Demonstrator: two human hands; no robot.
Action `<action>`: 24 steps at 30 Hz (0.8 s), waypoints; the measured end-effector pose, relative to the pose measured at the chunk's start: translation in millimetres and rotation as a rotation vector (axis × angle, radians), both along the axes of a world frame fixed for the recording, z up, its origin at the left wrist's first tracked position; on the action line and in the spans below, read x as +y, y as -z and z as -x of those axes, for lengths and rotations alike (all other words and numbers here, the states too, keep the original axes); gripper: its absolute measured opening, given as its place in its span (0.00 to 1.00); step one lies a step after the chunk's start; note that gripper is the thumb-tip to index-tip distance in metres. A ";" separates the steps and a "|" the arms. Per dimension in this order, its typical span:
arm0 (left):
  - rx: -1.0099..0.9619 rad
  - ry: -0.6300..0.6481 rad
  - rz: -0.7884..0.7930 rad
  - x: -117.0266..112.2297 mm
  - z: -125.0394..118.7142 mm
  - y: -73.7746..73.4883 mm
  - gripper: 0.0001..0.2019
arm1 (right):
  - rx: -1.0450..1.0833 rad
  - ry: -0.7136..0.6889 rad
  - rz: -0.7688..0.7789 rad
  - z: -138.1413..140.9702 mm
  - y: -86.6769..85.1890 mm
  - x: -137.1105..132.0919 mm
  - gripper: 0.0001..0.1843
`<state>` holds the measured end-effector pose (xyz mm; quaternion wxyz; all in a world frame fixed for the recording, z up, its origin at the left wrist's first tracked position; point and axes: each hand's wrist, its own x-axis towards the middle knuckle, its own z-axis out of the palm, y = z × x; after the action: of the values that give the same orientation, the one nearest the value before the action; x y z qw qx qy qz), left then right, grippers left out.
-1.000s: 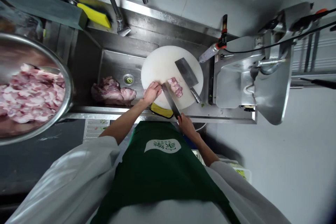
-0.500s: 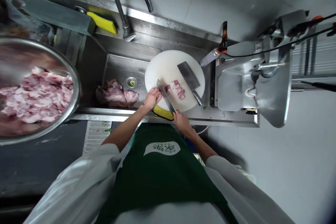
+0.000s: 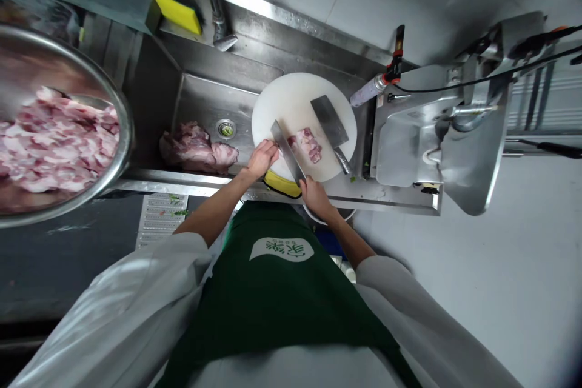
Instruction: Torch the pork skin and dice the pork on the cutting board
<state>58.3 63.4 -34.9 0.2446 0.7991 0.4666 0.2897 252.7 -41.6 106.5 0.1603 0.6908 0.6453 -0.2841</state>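
Observation:
On the round white cutting board [image 3: 277, 94], my right hand [image 3: 317, 199] is closed round the handle of a knife [image 3: 287, 150]. Its broad blade slants up and left across the board. My left hand [image 3: 262, 159] sits just left of the blade with bent fingers pressed on a small piece of raw meat, mostly hidden by them. Cut pieces of raw meat [image 3: 309, 144] lie right of the blade. Beyond them rests a cleaver [image 3: 330, 121], its metal handle pointing toward the board's near right edge.
A large chunk of raw meat [image 3: 197, 150] lies in the sink [image 3: 245, 100] near the drain [image 3: 226, 129]. At left stands a steel bowl [image 3: 123, 133] of cut meat. A yellow-handled tool [image 3: 175, 11], faucet [image 3: 222, 36], gas torch [image 3: 370, 90] and slicing machine [image 3: 409, 151] surround the sink.
The view has shifted slightly, so the bowl and sink sit higher in the picture. Both hands and the knife keep nearly the same place on the board.

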 end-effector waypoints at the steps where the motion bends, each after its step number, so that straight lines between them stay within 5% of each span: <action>1: -0.001 0.003 0.001 -1.0 -0.9 0.2 0.11 | -0.010 0.005 0.018 -6.1 -1.6 -14.4 0.19; 5: 0.006 0.019 -0.011 -2.8 -2.6 -1.5 0.11 | -0.019 0.017 0.052 -18.5 -5.1 -46.0 0.17; 10: -0.024 0.050 -0.004 -5.8 -2.8 -5.2 0.10 | -0.011 0.017 0.010 -15.9 -6.6 -48.7 0.17; 13: -0.020 0.094 0.009 -5.0 -2.1 -4.8 0.10 | 0.007 0.019 -0.031 -0.3 -3.3 -23.7 0.19; 20: -0.015 0.083 -0.003 6.4 2.1 1.8 0.10 | 0.092 -0.068 -0.240 45.0 19.3 102.5 0.21; 22: -0.001 0.048 -0.023 7.7 1.6 3.2 0.11 | 0.093 -0.088 -0.246 34.0 18.7 101.0 0.19; 24: 0.018 0.029 -0.038 7.7 -0.4 3.5 0.11 | 0.076 -0.080 -0.197 13.3 14.4 70.0 0.19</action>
<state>58.7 71.1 -38.4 0.2295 0.8129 0.4515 0.2875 239.3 28.4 92.0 0.0784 0.6655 0.7029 -0.2387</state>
